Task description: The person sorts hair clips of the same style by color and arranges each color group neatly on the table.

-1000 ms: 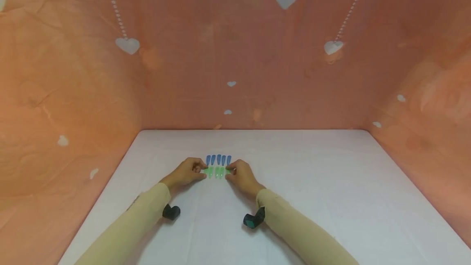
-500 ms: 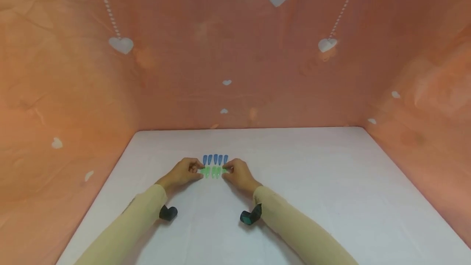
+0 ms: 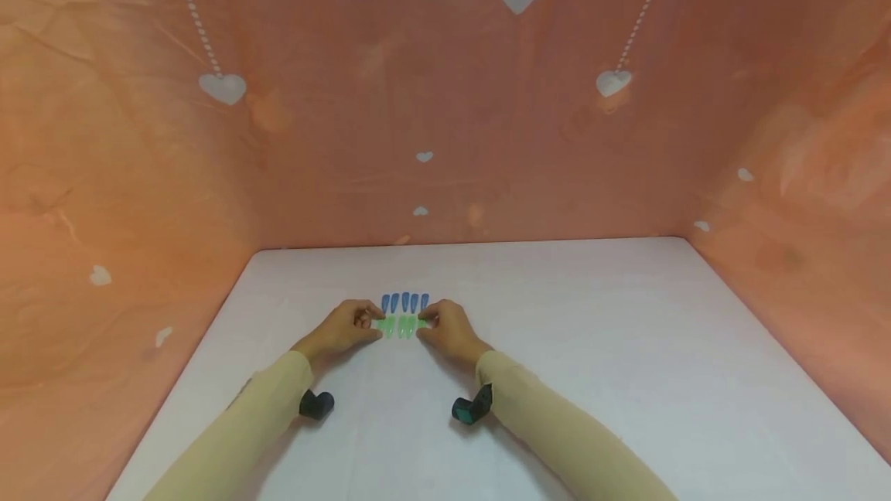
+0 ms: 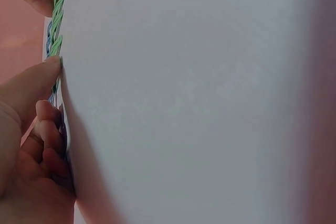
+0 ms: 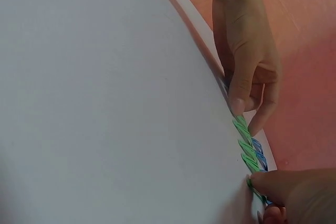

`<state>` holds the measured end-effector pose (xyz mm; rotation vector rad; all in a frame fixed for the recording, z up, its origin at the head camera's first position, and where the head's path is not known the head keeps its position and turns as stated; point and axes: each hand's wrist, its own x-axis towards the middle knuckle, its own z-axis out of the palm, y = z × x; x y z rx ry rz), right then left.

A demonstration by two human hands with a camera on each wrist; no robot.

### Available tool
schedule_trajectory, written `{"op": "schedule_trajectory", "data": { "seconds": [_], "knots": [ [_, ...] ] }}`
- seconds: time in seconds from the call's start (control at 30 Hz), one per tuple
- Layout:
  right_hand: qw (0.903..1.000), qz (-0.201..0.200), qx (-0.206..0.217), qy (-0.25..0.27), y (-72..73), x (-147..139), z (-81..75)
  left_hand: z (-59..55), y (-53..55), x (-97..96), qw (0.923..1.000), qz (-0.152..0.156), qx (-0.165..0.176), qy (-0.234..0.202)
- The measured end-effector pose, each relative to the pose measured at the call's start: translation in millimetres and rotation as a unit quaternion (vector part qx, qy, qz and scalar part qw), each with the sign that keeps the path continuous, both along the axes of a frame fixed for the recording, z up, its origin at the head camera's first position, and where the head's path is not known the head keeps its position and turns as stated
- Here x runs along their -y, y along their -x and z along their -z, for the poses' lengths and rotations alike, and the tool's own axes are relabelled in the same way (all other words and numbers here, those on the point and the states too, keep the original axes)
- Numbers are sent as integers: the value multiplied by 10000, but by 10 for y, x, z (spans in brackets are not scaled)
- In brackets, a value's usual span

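Observation:
Several green teardrop-shaped snap hair clips (image 3: 406,326) lie side by side in a row on the white table, seen edge-on in both wrist views. Just behind them runs a row of several blue hair clips (image 3: 405,301). At the left end of the green row, my left hand (image 3: 343,325) holds the outermost clip by its two ends, thumb in front and index finger behind. My right hand (image 3: 451,329) grips the green clip at the right end in the same way. Fingertips partly cover both end clips. In the left wrist view, the left thumb (image 4: 44,72) presses against a green clip.
The white tabletop (image 3: 592,346) extends around the clips on every side. Orange cloth (image 3: 348,99) printed with white hearts walls the back and sides. A black wrist camera (image 3: 317,405) sits under the left sleeve, another black camera (image 3: 473,407) under the right.
The head view has shifted slightly, so the hands and clips appear a little farther left. Both hands keep the same hold at the ends of the green row.

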<state>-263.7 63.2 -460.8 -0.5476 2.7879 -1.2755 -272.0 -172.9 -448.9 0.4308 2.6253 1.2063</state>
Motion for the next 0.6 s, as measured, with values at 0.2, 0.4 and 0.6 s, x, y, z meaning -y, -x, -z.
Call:
{"op": "schedule_trajectory", "data": {
  "seconds": [0.2,0.4,0.6],
  "knots": [
    [10000,-67,-3,-21,45,-27,-14,7,21,-12,10000,-6,32,-7],
    [9999,-82,-36,-56,62,-24,-35,-16,48,-2,9999,-7,79,71],
    [10000,-65,-52,33,32,-6,-21,-32,21,5,9996,-125,248,111]
  ]
}}
